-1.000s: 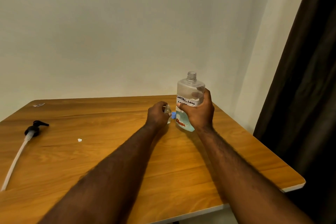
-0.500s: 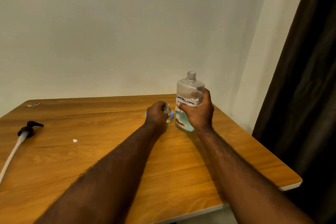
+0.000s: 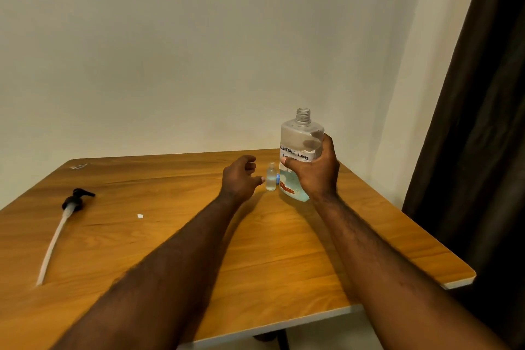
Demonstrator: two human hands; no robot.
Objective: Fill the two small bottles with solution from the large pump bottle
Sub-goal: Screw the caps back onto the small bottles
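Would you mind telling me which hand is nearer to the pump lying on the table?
Left. The left hand hovers open well to the right of the pump; the right hand is even farther right, gripping the large bottle.

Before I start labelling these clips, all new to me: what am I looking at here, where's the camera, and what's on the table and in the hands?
No machine here: these are a person's two bare arms, filmed by a camera worn on their head, looking forward and down. The right hand grips a large bottle, upright, its top off. The left hand is relaxed and holds nothing, just beside a small clear bottle on the wooden table. Far to the left lies the pump with its long tube, and near it a white scrap.
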